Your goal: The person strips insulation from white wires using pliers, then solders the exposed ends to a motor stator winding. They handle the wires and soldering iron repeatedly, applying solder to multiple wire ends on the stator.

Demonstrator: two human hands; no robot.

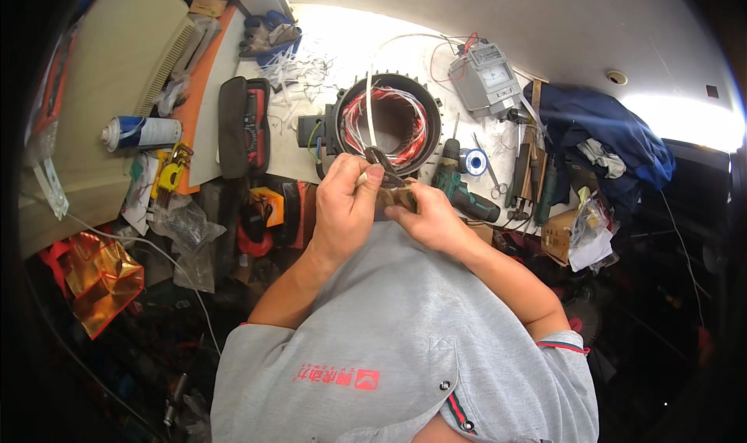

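In front of my chest, my left hand [346,202] is closed, thumb and fingers pinching the end of a white cable [370,108]. My right hand [436,221] is wrapped round dark-jawed pliers [387,165], whose jaws lie against the cable beside my left thumb. Exactly where the jaws grip is hidden by my fingers. Just beyond the hands stands a round black motor housing [339,108], with red and white windings [418,136] around its inside. The cable crosses over the housing and arcs away to the back right.
A grey meter [486,81] with red leads stands back right. Nearer are a green drill [459,188], a solder spool [473,162] and scissors [498,185]. Left lie a black case [233,124], white scraps [299,73], gloves [272,35] and a spray can [144,133].
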